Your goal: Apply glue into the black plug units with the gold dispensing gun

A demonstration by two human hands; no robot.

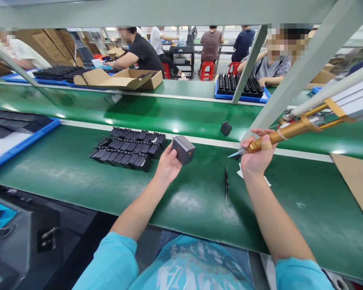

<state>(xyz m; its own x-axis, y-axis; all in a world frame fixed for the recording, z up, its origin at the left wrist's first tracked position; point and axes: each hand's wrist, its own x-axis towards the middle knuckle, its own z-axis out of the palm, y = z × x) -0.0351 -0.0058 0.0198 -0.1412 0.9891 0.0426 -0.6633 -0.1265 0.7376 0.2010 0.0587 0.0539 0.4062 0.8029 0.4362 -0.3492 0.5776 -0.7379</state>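
Observation:
My left hand point(167, 166) grips a dark grey charger block point(184, 150) above the green bench, with a small orange port showing on its right face. In my right hand point(258, 157) is a glue dispenser point(278, 135) with a gold barrel; its pale blue tip point(235, 154) points left toward the block, apart from it. Below the tip lie black tweezers point(226, 185) and a piece of white paper point(268, 181), partly hidden by my right wrist. Rows of black charger blocks point(127, 149) stand left of my left hand.
A blue-rimmed tray point(27, 144) of black parts sits at far left. One black plug block point(226, 128) rests on the green conveyor point(175, 114). Slanted grey posts point(302, 64) frame the bench. Cardboard point(355, 177) lies at right. Several people work beyond the conveyor.

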